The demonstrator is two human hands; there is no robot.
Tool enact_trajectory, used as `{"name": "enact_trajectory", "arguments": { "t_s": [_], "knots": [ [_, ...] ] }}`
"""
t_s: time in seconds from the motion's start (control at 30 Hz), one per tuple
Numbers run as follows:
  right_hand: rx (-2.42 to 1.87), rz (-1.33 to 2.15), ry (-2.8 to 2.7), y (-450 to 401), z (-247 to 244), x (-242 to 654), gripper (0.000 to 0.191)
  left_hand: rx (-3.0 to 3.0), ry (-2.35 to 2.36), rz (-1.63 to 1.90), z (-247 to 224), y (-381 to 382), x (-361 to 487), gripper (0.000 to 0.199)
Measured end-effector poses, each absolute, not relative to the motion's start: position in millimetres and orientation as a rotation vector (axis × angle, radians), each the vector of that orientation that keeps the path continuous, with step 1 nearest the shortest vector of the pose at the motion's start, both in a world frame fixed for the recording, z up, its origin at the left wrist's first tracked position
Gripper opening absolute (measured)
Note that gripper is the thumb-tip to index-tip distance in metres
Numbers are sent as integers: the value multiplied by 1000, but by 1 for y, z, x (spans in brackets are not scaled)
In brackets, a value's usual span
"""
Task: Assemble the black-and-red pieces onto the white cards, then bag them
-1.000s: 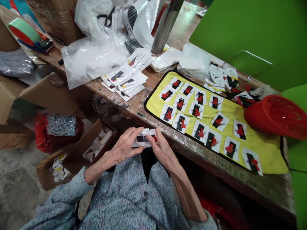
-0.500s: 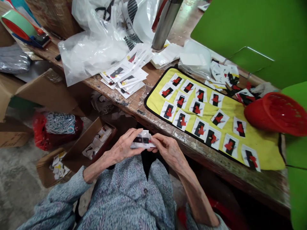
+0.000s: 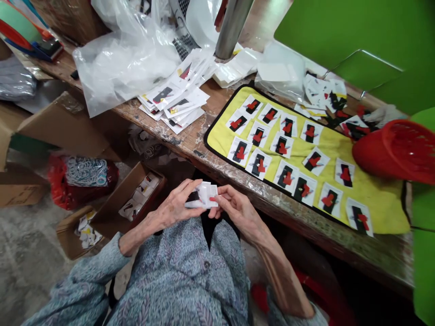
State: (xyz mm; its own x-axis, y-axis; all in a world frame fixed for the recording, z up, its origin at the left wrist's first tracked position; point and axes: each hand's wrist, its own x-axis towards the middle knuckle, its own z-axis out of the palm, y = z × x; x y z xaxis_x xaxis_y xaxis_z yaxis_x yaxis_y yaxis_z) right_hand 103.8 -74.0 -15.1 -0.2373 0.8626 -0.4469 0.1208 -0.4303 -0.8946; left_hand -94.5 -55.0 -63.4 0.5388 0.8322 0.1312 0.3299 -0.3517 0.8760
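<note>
Jutting farther right than earlier: white card (image 3: 210,191), clasped in curled left hand (image 3: 176,201); right hand (image 3: 236,206), nearly closed, pinching red piece (image 3: 212,198). Step, seemingly: fitting; next calls for alignment.

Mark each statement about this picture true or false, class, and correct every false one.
1. The left hand holds a small white packet. True.
2. Cards with black and red shapes lie on the yellow mat. True.
3. The right hand rests on the yellow mat. False: its fingertips are at the small white packet.
4. The red basket is at the right end of the yellow mat. True.
5. The tape dispenser is on the right side of the picture. False: it is at the upper left.
</note>
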Motion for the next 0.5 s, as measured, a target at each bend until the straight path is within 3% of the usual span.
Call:
{"name": "enact_trajectory", "arguments": {
  "t_s": [0.27, 0.5],
  "knots": [
    [-1763, 1144, -1362, -88, -19, 102, 25, 1883, 951, 689, -68, -61, -91, 67],
    [-1703, 1198, -1498, -97, -14, 106, 13, 1901, 943, 658, -71, -65, -87, 69]
  ]
}}
